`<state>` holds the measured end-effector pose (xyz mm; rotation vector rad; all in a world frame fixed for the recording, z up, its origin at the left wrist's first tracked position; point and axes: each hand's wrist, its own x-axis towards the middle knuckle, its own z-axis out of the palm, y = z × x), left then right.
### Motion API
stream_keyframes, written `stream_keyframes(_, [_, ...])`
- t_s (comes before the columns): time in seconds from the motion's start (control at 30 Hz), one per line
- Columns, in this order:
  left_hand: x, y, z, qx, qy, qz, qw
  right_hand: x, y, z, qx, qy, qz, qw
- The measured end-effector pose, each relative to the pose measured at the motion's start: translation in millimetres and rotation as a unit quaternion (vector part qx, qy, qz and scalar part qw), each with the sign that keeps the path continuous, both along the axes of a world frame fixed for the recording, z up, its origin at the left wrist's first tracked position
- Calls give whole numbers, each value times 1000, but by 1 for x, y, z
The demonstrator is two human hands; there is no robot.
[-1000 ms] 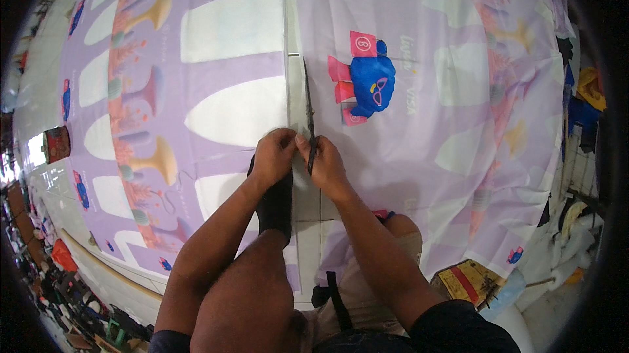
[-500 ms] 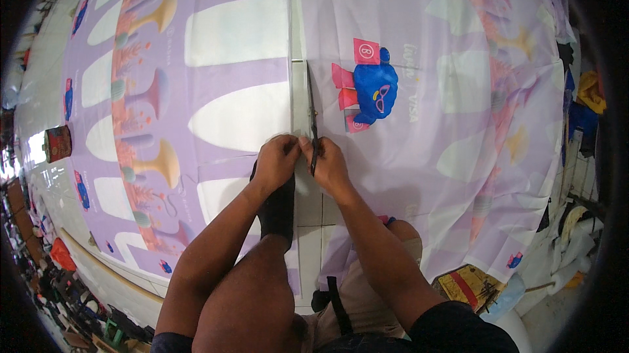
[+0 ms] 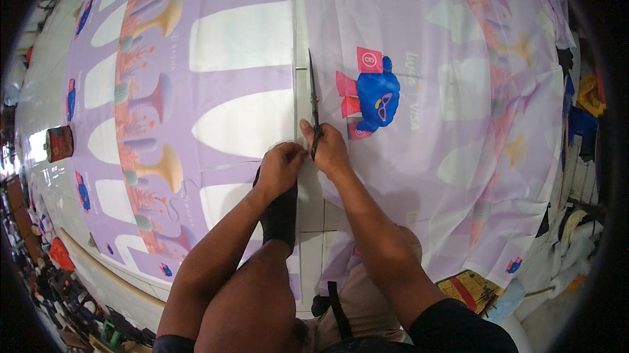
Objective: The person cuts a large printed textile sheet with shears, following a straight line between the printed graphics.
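Note:
Large printed fabric in lilac lies in two parts, the left sheet (image 3: 246, 74) and the right sheet (image 3: 406, 169), with a narrow gap between them. My right hand (image 3: 331, 151) is wrapped round the handles of black scissors (image 3: 312, 84), whose long blades point away from me along the right sheet's edge. The blades look nearly together. Just left of it and a little nearer, my left hand (image 3: 282, 169) pinches at the left sheet's inner edge. Exactly what lies between those fingertips is hard to make out.
Pale floor tiles (image 3: 310, 212) show in the gap. My bent leg (image 3: 252, 287) and its dark sock rest on the left sheet. A reddish block (image 3: 59, 144) stands on its far left margin. A long pole (image 3: 111, 271) and clutter lie at left; a yellow-brown box (image 3: 468, 289) sits at right.
My right hand has moved slightly away from me with the scissors. My left hand has shifted a little nearer, so the two hands stand farther apart.

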<state>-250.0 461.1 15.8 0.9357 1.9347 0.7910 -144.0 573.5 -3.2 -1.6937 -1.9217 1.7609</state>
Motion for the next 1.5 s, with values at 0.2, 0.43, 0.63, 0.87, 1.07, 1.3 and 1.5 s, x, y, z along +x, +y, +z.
stream_keyframes(0.2, [-2, -2, 2, -7, -1, -4, 1000, 0, 1, 0, 41, 16, 23, 999])
stream_keyframes(0.43, [-5, 0, 11, -10, -15, -14, 1000, -20, 21, -15, 21, 46, -31, 998])
stream_keyframes(0.63, [-4, -3, 10, 10, -3, -16, 1000, -33, 34, 1, -10, 13, -4, 1000])
stream_keyframes(0.87, [-1, -2, 5, 36, -17, -3, 999, -31, 33, -22, 22, 41, -16, 999])
stream_keyframes(1.07, [-3, -8, 7, 23, -10, -2, 1000, -46, 42, -14, 18, 51, -4, 999])
stream_keyframes(1.3, [-2, -6, 4, 18, -2, -21, 1000, -63, 73, -19, 20, 28, -16, 999])
stream_keyframes(1.5, [-3, -6, 8, 11, 0, -23, 1000, -64, 74, -21, 18, 44, -8, 999])
